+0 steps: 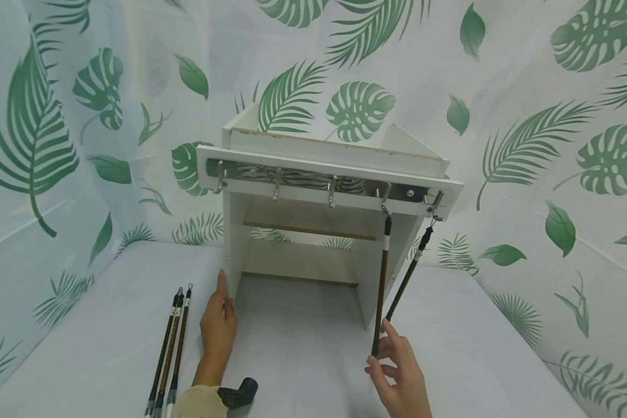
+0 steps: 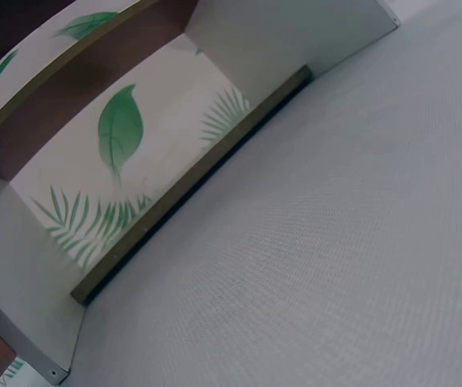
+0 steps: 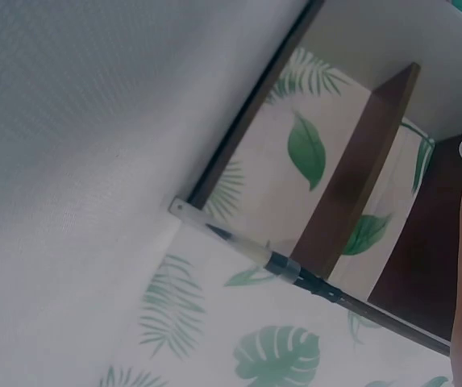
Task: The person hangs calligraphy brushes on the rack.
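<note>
A white shelf unit [image 1: 298,261] stands on the table, with a row of metal hooks along its top front rail [image 1: 305,187]. My left hand [image 1: 218,325] holds the front edge of its left side panel, thumb on the inner side and fingers along the outside. A brown-handled calligraphy brush [image 1: 383,273] hangs by its loop from a hook on the right. Its lower end is pinched by my right hand [image 1: 399,371] between thumb and fingers. Just beyond it, a dark calligraphy brush [image 1: 410,278] hangs slanted from the end hook; its bristle tip [image 3: 251,248] shows in the right wrist view.
Three more brushes [image 1: 169,348] lie side by side on the white tabletop [image 1: 104,342], left of my left hand. Cross boards [image 1: 308,230] join the shelf's side panels. A leaf-patterned curtain [image 1: 528,145] surrounds the table at the back and sides.
</note>
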Available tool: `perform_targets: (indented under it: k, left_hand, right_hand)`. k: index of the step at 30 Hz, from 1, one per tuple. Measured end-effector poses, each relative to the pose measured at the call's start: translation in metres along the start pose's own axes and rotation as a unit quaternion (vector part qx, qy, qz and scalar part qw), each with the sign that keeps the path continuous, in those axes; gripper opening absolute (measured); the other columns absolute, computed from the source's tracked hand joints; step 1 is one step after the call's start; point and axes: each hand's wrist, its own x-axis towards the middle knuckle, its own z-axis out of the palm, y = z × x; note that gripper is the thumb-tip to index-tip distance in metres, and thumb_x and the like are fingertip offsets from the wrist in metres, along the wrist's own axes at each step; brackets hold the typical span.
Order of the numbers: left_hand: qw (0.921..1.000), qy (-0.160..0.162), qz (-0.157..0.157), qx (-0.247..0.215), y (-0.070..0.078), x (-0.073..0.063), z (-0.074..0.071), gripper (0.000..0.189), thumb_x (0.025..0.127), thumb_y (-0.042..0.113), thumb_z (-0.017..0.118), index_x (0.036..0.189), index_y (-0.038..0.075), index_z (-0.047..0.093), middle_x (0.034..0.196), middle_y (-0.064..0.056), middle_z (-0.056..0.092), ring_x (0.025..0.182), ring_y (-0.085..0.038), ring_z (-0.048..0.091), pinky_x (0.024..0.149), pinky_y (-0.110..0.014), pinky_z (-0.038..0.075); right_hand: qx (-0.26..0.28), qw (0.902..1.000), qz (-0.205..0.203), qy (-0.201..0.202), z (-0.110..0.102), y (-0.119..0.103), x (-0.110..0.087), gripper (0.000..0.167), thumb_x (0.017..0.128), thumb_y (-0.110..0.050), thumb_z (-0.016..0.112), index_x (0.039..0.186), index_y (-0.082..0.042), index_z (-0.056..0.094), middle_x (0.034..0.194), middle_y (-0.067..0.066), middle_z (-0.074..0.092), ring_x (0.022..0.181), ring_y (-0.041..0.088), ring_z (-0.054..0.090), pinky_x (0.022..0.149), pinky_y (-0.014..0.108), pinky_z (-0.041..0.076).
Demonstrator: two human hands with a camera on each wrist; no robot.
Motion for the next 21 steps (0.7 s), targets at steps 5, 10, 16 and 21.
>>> perform_targets:
  k: [5,10,16,21]
  left_hand:
    - [1.0,0.004,0.005,-0.001,0.0002,-0.0004,0.0004,0.064,0.089,-0.002,0.052,0.144,0.018,0.028,0.13,-0.018,0.051,0.115,-0.034,0.052,0.092,-0.045,0.047]
    - [0.9998,0.013,0.014,-0.001,-0.0006,-0.0006,0.0009,0.065,0.088,-0.004,0.053,0.144,0.018,0.028,0.128,-0.019,0.052,0.113,-0.034,0.053,0.091,-0.045,0.047]
    - [0.9998,0.014,0.014,-0.001,-0.0012,-0.0006,0.0011,0.065,0.088,-0.003,0.053,0.144,0.019,0.028,0.127,-0.019,0.053,0.112,-0.035,0.054,0.09,-0.046,0.048]
    - [0.9999,0.01,0.011,-0.001,-0.0008,-0.0005,0.0009,0.064,0.089,-0.003,0.052,0.144,0.019,0.028,0.128,-0.019,0.052,0.113,-0.034,0.054,0.091,-0.046,0.047]
  right_hand:
    - [0.007,1.0,0.002,0.005,-0.0008,0.0006,0.0002,0.08,0.065,0.022,0.065,0.136,-0.001,0.037,0.09,0.002,0.048,0.071,-0.004,0.055,0.053,0.012,0.052]
    - [0.007,1.0,-0.002,0.005,-0.0003,0.0017,0.0003,0.081,0.064,0.022,0.066,0.136,-0.001,0.037,0.09,0.001,0.048,0.07,-0.003,0.055,0.053,0.011,0.052]
    - [-0.003,0.9999,0.01,0.001,0.0004,0.0018,-0.0002,0.081,0.064,0.021,0.066,0.136,-0.002,0.037,0.089,0.001,0.048,0.071,-0.005,0.055,0.053,0.011,0.052]
    - [-0.013,0.9997,0.023,0.002,0.0014,0.0006,-0.0003,0.08,0.064,0.021,0.066,0.135,-0.004,0.039,0.089,0.0,0.048,0.072,-0.006,0.054,0.054,0.01,0.052]
